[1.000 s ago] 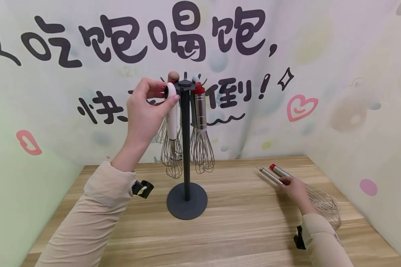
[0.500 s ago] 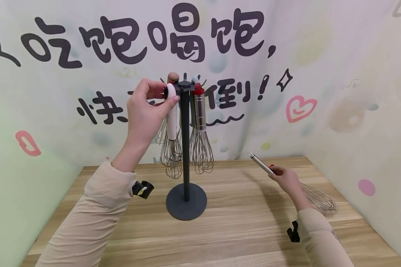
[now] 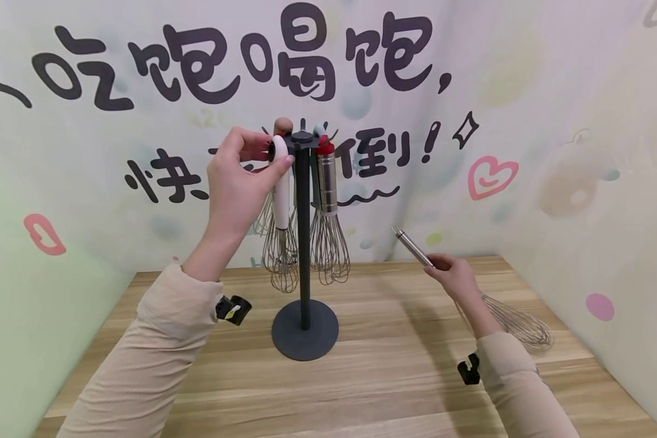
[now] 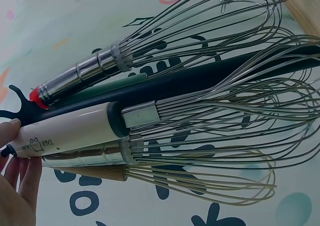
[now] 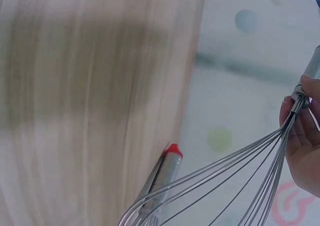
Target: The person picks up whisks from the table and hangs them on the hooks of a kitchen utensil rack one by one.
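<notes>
In the head view my left hand (image 3: 238, 176) pinches the top end of a white-handled whisk (image 3: 281, 204), which hangs wires-down from the dark stand (image 3: 304, 255). The left wrist view shows thumb and fingers at the end of its white handle (image 4: 70, 131). Over at the right, my right hand (image 3: 455, 281) grips a steel-handled whisk (image 3: 413, 248) by the lower handle, raised off the table, its looped end up and to the left. Its wires (image 5: 270, 156) fan out in the right wrist view; in the head view the hand and forearm mostly hide them.
Another whisk (image 3: 520, 322) lies on the wooden table (image 3: 372, 377); its red-tipped handle (image 5: 172, 158) shows in the right wrist view. A red-topped steel whisk (image 3: 328, 182) hangs on the stand's right, with several others around it. A printed wall (image 3: 558, 109) stands close behind.
My right hand has lifted the steel-handled whisk off the table and moved it up and left; the other whisk stays behind on the table. My left hand keeps its pinch, unmoved.
</notes>
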Tool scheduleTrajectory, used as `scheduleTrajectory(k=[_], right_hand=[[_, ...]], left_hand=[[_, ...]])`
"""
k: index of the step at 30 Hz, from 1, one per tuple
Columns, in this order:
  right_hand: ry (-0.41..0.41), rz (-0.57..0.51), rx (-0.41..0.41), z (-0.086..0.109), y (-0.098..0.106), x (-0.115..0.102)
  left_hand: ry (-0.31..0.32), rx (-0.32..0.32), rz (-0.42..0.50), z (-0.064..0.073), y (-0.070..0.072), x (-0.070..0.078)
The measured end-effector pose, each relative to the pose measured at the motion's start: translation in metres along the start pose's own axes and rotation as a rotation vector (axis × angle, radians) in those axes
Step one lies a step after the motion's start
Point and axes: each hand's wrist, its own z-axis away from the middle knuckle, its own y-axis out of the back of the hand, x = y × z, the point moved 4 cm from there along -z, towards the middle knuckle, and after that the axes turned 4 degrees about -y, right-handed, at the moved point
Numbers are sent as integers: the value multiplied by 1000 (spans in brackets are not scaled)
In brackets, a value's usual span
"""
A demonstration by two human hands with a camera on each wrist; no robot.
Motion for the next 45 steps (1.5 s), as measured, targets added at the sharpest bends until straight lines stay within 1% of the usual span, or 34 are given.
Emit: scheduleTrajectory(k=[5,11,18,22,29,37,45], right_hand=[[3,-74,6,0,-1,-14],[-31,-161,-2,0,-1,-32],[-43,-221,-8,4,-2,-59],[-46,-280,-2,6,-2,-76],[10,-389,16,12,0,-103],[32,-458,22,22,4,-129],[78,-525,31,32,8,-153]], left_hand=[[0,-1,-4,0,-1,1],[4,0,-10,-1,-1,1],[10,1,-14,-1,-2,2],[11,6,-18,-1,-2,2],[16,24,-13,-1,-3,2],[20,27,6,0,-3,3],[24,21,22,1,-2,2]])
